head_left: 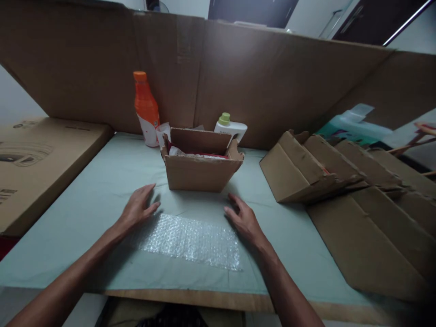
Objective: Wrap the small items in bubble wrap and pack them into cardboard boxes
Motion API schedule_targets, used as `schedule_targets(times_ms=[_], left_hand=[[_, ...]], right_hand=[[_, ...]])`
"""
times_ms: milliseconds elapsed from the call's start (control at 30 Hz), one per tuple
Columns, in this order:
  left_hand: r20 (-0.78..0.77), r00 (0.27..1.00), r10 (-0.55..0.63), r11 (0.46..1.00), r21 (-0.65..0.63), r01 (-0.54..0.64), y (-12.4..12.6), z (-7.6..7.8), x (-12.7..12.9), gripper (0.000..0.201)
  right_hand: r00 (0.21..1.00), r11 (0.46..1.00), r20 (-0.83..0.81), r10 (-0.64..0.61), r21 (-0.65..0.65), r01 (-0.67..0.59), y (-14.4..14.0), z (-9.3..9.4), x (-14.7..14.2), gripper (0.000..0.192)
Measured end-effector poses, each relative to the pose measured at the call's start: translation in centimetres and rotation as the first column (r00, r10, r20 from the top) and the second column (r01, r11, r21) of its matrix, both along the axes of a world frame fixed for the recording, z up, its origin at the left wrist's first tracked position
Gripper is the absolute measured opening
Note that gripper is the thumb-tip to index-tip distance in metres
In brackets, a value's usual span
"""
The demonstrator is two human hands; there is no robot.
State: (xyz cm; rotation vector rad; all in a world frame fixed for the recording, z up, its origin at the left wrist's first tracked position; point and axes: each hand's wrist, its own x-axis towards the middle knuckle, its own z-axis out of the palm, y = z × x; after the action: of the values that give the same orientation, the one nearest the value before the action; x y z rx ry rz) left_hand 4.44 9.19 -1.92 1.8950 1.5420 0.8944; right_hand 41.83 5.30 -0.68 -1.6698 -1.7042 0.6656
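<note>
We see a tall cardboard wall (259, 77) standing across the back of the table (88, 204), which is covered in pale green; flattened cardboard sheets (368, 227) lie stacked on the right side, and a large printed carton (37, 168) lies flat along the left edge. Near the middle, just before the wall, sits a small open cardboard box (200, 170) with its flaps up and something white and red inside; we cannot tell what that is. Nearer to us a sheet of bubble wrap (192, 240) lies flat on the table, close in front of the box. Our left hand (138, 211) rests palm down with fingers spread at the wrap's left end, grasping nothing; our right hand (243, 220) lies flat and loose at its right end, fingertips pointing toward the box, also grasping nothing. Behind the box an orange bottle (146, 109) stands upright to the left; a white bottle with a green cap (230, 127) stands just behind the box's right corner.
</note>
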Motion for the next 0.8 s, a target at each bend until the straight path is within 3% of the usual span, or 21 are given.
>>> schedule_targets(times_ms=[100,167,267,367,500,567,633,733,800], left_hand=[[-0.265,0.961,0.074,0.997,0.034,-0.067,-4.1,-1.0,-4.6,0.054],[-0.398,0.908,0.127,0.992,0.069,-0.108,-6.0,-1.7,-6.0,0.054],[-0.428,0.883,0.192,0.981,0.117,-0.156,-7.4,-2.2,-5.5,0.046],[-0.376,0.897,0.231,0.971,0.141,-0.191,-7.8,-1.4,-4.0,0.032],[-0.358,0.911,0.205,0.978,0.043,-0.203,-7.7,0.7,-3.1,0.029],[-0.393,0.911,0.125,0.992,0.061,-0.11,-7.0,1.5,-2.3,0.028],[-0.43,0.903,0.017,0.99,0.135,0.046,-5.6,2.2,-0.6,0.028],[-0.454,0.882,-0.129,0.954,0.187,0.236,-2.8,3.1,3.9,0.032],[-0.458,0.861,-0.22,0.922,0.191,0.337,-1.1,3.8,7.4,0.037]], right_hand=[[0.975,0.997,0.21,0.072,-0.009,-0.072,-5.4,-0.4,0.9,0.041],[0.953,0.997,0.297,0.068,0.001,-0.072,-7.8,-0.6,0.7,0.033],[0.944,0.998,0.328,0.035,0.039,-0.05,-9.4,-0.4,-0.4,0.021],[0.97,0.998,0.244,-0.013,0.06,-0.002,-10.6,0.5,-1.7,0.02],[0.996,0.999,0.08,-0.036,0.006,0.036,-14.3,1.8,-2.7,0.043],[0.999,0.999,0.013,0.03,-0.034,-0.03,-16.8,2.1,-3.1,0.055],[0.989,0.989,-0.063,0.131,-0.068,-0.135,-19.3,2.1,-3.6,0.054],[0.959,0.95,-0.16,0.234,-0.174,-0.261,-22.4,1.6,-4.7,0.045],[0.954,0.916,-0.2,0.222,-0.292,-0.274,-23.8,1.0,-5.7,0.036]])
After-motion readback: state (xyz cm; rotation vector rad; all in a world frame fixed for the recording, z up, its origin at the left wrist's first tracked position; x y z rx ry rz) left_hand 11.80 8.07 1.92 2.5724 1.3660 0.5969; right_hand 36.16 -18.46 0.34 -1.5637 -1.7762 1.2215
